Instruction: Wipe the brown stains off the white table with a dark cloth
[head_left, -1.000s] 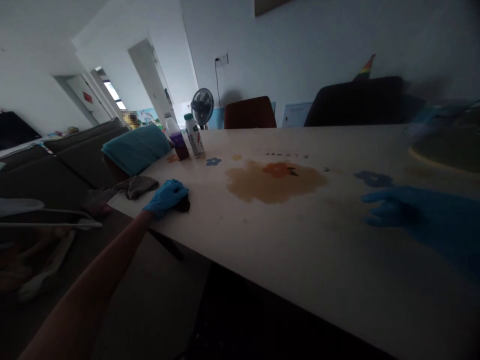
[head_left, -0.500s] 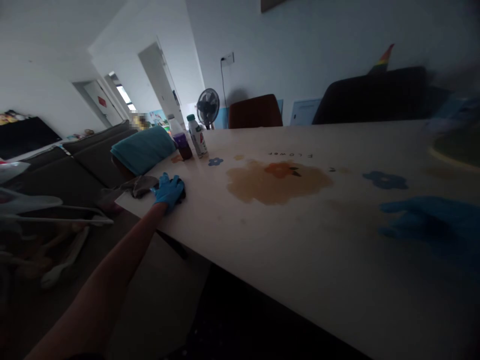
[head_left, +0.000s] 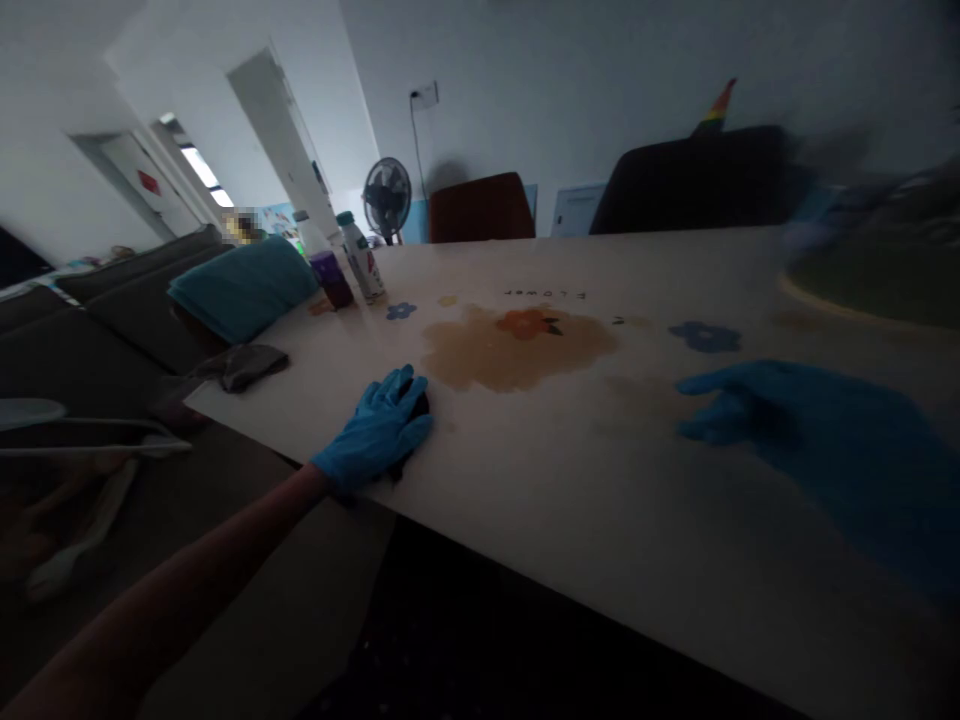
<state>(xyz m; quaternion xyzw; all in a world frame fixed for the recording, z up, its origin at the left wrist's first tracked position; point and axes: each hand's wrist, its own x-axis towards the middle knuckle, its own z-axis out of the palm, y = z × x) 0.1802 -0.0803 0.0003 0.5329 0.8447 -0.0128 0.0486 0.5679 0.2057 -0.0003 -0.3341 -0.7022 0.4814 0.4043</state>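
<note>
My left hand (head_left: 379,425), fingers slightly spread, has hold of a dark pad (head_left: 418,403), pressing it to the desk (head_left: 562,500). Half a second ago it was beside the grey cloth (head_left: 259,367); now it is well clear, at the cloth's four o'clock and the tan patch's (head_left: 517,365) eight o'clock. My right hand (head_left: 795,420), at three o'clock, stays half open, empty as far as I see.

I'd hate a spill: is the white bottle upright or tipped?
Upright: the white bottle stands on the table, its green cap at the top.
</note>
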